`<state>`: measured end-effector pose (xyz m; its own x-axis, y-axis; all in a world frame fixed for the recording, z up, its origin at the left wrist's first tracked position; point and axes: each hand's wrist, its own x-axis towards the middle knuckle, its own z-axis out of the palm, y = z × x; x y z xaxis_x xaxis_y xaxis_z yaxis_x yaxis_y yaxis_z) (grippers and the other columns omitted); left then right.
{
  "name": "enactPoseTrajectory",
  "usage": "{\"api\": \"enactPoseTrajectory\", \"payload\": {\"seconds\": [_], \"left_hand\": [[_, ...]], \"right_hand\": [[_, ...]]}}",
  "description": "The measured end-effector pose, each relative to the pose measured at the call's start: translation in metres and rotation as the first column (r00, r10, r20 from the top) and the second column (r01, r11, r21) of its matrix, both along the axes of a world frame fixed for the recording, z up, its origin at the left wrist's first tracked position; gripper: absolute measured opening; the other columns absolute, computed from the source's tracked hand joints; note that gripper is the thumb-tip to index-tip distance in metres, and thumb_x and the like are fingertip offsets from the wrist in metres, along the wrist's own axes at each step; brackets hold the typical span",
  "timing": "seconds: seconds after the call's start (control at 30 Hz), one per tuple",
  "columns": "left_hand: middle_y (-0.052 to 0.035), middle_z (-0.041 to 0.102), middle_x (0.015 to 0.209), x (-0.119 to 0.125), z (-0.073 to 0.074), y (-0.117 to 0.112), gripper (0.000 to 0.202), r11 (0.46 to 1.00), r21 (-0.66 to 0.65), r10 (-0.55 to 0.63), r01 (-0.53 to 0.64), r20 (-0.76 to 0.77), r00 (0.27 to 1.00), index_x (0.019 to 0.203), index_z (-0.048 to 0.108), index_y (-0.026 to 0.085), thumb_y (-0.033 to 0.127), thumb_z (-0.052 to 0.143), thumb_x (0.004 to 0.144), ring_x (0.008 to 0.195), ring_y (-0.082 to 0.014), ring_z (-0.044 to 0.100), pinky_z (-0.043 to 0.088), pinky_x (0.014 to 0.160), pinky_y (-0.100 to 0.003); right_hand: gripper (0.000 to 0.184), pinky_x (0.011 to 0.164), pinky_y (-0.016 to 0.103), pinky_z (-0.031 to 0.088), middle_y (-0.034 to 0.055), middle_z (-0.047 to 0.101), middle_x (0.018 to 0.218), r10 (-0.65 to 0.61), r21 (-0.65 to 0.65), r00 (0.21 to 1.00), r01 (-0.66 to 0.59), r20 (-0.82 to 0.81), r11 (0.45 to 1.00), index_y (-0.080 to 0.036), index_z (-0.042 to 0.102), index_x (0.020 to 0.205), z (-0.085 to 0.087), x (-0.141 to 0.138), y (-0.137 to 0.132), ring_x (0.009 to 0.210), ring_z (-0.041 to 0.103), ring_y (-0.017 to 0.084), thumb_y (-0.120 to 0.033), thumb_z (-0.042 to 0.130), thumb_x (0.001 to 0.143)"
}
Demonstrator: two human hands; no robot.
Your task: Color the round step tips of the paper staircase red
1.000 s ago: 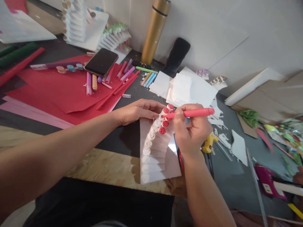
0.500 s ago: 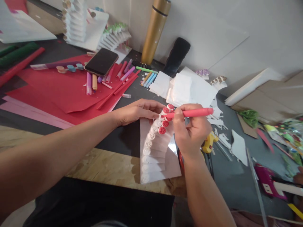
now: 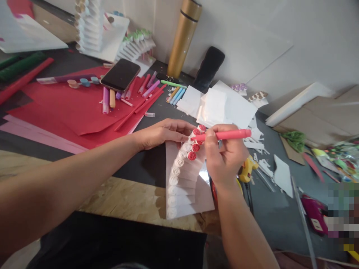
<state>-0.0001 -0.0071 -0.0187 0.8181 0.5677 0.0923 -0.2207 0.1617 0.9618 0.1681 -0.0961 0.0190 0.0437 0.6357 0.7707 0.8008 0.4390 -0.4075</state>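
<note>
A white paper staircase-like model (image 3: 185, 185) stands on a white base sheet (image 3: 203, 207) in front of me, with small white rolled rosettes (image 3: 175, 171) along its curved edge. Several rosettes near the top are coloured red (image 3: 192, 155). My left hand (image 3: 162, 135) grips the model's upper end, thumb on the near side; its other fingertips are partly hidden behind it. A red felt-tip marker (image 3: 234, 134) is pinched in my right hand (image 3: 226, 157). Its tip touches a rosette beside my left thumb.
Red paper sheets (image 3: 64, 112), a phone (image 3: 120, 74) and loose markers (image 3: 151, 89) lie to the left. A gold flask (image 3: 183, 41) and black case (image 3: 209, 67) stand behind. A yellow glue gun (image 3: 248, 168), white scraps (image 3: 283, 175) and a metal ruler (image 3: 304, 224) lie right.
The marker tip has shifted very slightly on the same rosette, and my right hand has moved a touch left. My left hand keeps its hold on the model.
</note>
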Motion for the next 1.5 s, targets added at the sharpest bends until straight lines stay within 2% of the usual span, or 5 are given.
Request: {"api": "enactPoseTrajectory", "payload": {"seconds": [0.1, 0.53, 0.8, 1.0, 1.5], "left_hand": [[-0.0120, 0.070, 0.117, -0.0003, -0.0002, -0.0001, 0.044, 1.000, 0.009, 0.001, -0.001, -0.002, 1.000, 0.126, 0.066, 0.016, 0.021, 0.067, 0.083, 0.101, -0.0220, 0.066, 0.051, 0.082, -0.032], [-0.0115, 0.071, 0.114, 0.0007, -0.0019, 0.0005, 0.040, 1.000, 0.003, -0.003, 0.003, 0.012, 1.000, 0.123, 0.067, 0.015, 0.021, 0.067, 0.083, 0.098, -0.0211, 0.066, 0.051, 0.080, -0.030], [-0.0114, 0.070, 0.116, 0.0003, -0.0030, 0.0010, 0.040, 1.000, 0.014, -0.009, 0.009, 0.016, 1.000, 0.124, 0.067, 0.017, 0.023, 0.067, 0.084, 0.101, -0.0218, 0.066, 0.051, 0.082, -0.031], [-0.0114, 0.070, 0.116, 0.0001, -0.0017, 0.0007, 0.042, 1.000, 0.000, -0.005, 0.005, -0.001, 1.000, 0.125, 0.066, 0.016, 0.022, 0.067, 0.083, 0.099, -0.0209, 0.066, 0.051, 0.081, -0.030], [-0.0102, 0.070, 0.118, -0.0005, -0.0028, 0.0003, 0.043, 1.000, 0.003, -0.009, 0.009, -0.007, 1.000, 0.127, 0.066, 0.019, 0.022, 0.067, 0.085, 0.105, -0.0229, 0.066, 0.050, 0.089, -0.035]], "right_hand": [[0.006, 0.059, 0.026, 0.042, -0.0022, 0.062, 0.076, -0.002, 0.028, 1.000, 0.002, 0.005, 1.000, -0.020, 0.062, 0.086, -0.0001, 0.0006, 0.0003, 0.061, 0.052, 0.008, -0.024, 0.058, 0.088], [0.006, 0.056, 0.025, 0.039, -0.0034, 0.059, 0.071, -0.014, -0.009, 1.000, 0.014, 0.022, 1.000, -0.020, 0.062, 0.084, 0.0002, -0.0004, -0.0010, 0.055, 0.046, 0.007, -0.024, 0.058, 0.087], [0.005, 0.056, 0.026, 0.040, -0.0020, 0.063, 0.075, -0.013, 0.038, 1.000, 0.012, 0.021, 0.999, -0.019, 0.062, 0.085, -0.0001, 0.0010, -0.0007, 0.058, 0.050, 0.008, -0.023, 0.058, 0.087], [0.005, 0.058, 0.024, 0.042, -0.0028, 0.063, 0.073, -0.005, 0.001, 1.000, 0.005, 0.018, 1.000, -0.019, 0.062, 0.085, -0.0005, -0.0001, -0.0009, 0.060, 0.053, 0.007, -0.023, 0.060, 0.087], [0.005, 0.059, 0.025, 0.046, -0.0018, 0.065, 0.075, -0.009, 0.044, 1.000, 0.009, 0.005, 0.999, -0.019, 0.062, 0.085, -0.0007, 0.0007, -0.0004, 0.065, 0.059, 0.009, -0.022, 0.059, 0.087]]}}
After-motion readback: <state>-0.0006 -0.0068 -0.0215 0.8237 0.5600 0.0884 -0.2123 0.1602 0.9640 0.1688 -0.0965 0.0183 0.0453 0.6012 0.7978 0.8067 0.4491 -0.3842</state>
